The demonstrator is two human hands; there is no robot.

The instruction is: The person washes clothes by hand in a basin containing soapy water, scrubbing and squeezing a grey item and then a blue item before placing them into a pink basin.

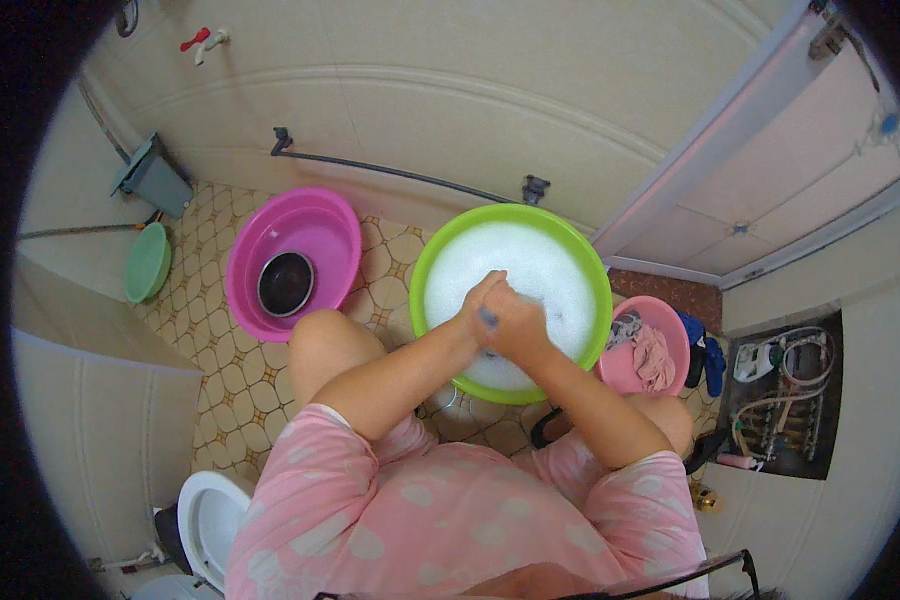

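Note:
My left hand (478,301) and my right hand (521,321) are pressed together, fingers closed, above a lime-green plastic basin (418,304). Between them shows a small blue-grey piece (487,316), which looks like wet cloth; most of it is hidden in my grip. White suds (510,247) cover the water in the basin. My right hand is slightly blurred. Small dark spots break the foam near my hands, and what lies under it cannot be seen.
A magenta basin (330,232) holding a dark round pan-like vessel (286,285) stands left. At right is a pink basin (611,369) with crumpled clothes (651,356), near blue footwear (712,366). A wall pipe (397,176), door (765,165) and toilet (214,517) surround the tiled floor.

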